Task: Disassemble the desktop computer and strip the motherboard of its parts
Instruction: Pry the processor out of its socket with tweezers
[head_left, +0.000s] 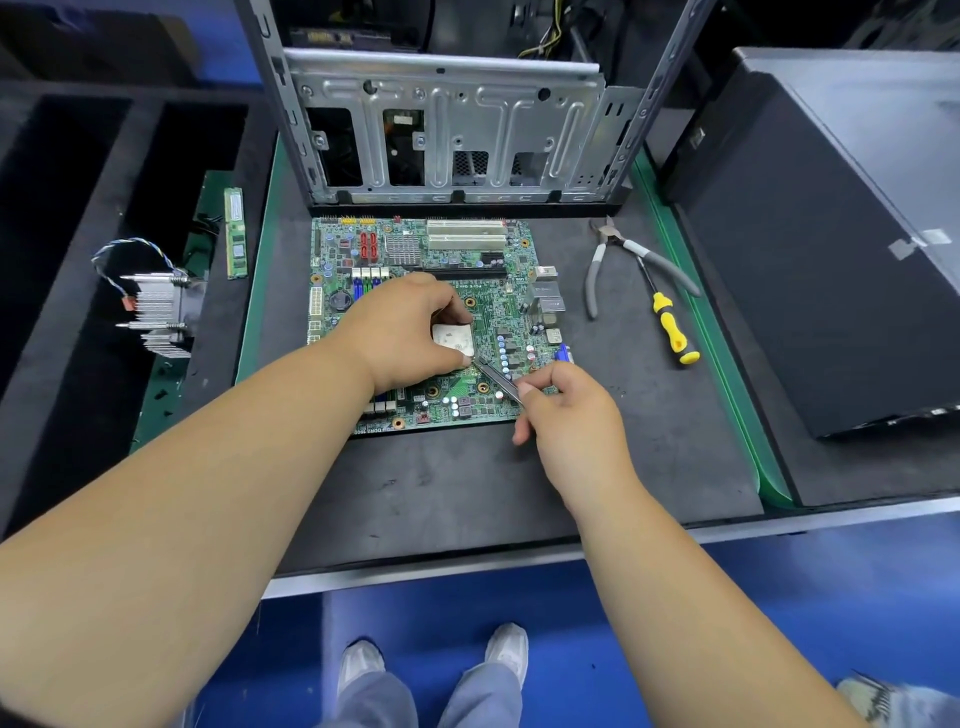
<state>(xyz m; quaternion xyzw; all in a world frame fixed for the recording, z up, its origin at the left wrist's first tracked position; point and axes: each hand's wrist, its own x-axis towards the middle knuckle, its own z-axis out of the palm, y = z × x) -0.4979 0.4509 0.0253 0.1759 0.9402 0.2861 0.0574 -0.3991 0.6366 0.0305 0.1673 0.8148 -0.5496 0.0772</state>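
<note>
A green motherboard (457, 270) lies flat on the dark mat in front of the empty metal computer case (447, 130). At its middle sits the silver CPU (453, 339). My left hand (410, 332) curls over the CPU, thumb and fingers pinching its edges. My right hand (566, 410) grips thin metal tweezers (497, 380), whose tips touch the CPU's near right corner. Part of the socket is hidden under my left hand.
Grey-handled pliers (623, 260) and a yellow-handled screwdriver (670, 325) lie right of the board. A RAM stick (235, 234) and a heatsink with fan (161, 312) lie to the left. A black case panel (831, 234) stands at the right.
</note>
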